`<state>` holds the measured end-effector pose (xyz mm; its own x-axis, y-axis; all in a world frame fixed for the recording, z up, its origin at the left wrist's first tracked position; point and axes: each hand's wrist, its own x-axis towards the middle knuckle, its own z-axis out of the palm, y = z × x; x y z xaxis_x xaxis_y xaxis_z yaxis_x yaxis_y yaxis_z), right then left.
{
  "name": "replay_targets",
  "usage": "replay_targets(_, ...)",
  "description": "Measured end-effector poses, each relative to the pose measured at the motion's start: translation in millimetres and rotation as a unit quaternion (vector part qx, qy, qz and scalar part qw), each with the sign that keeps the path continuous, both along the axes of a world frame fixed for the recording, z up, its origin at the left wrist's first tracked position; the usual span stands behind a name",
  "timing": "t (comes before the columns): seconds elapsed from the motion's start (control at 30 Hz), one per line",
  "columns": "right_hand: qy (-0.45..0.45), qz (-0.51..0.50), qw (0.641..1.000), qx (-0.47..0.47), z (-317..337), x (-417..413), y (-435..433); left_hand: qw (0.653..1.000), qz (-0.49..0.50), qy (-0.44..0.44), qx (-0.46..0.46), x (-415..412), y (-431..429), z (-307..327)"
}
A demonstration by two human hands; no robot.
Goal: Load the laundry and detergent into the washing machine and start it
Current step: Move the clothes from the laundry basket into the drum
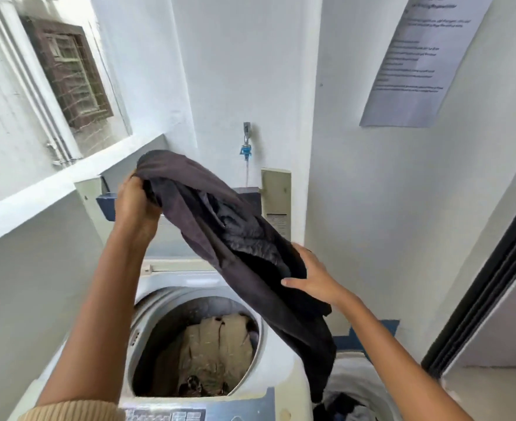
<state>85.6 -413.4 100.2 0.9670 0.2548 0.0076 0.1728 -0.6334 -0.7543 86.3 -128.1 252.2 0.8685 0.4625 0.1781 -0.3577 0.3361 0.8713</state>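
Note:
A white top-loading washing machine [284, 372] stands below me with its lid raised. Inside its drum lies a beige garment [217, 350]. A dark grey garment [220, 226] hangs in the air above the drum's right side. My left hand [135, 205] grips its upper end, raised high. My right hand [314, 275] holds its lower bunched part, and the tail drapes down over the machine's right edge. The control panel [196, 413] shows at the bottom edge. No detergent is visible.
A laundry basket [357, 387] with more clothes sits to the right of the machine. A tap [247, 138] with a blue hose fitting is on the wall behind. A white ledge [38, 196] runs on the left. A sliding door frame [487, 287] is on the right.

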Motion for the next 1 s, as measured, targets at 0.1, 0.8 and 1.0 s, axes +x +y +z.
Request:
replay_targets(0.1,0.045,-0.017,0.999,-0.016,-18.4,15.3,17.1,0.999,0.042,0.003,-0.024,-4.4,48.2,-12.8)
replay_targets(0.8,0.106,0.080,0.920,0.368,86.6,32.0,172.9,0.956,0.148,0.229,0.112,-63.3,139.0,-117.8)
replay_targets(1.0,0.143,0.099,0.876,0.450,131.6,41.0,205.9,0.922,0.104,0.226,0.298,-70.1,101.1,-120.3)
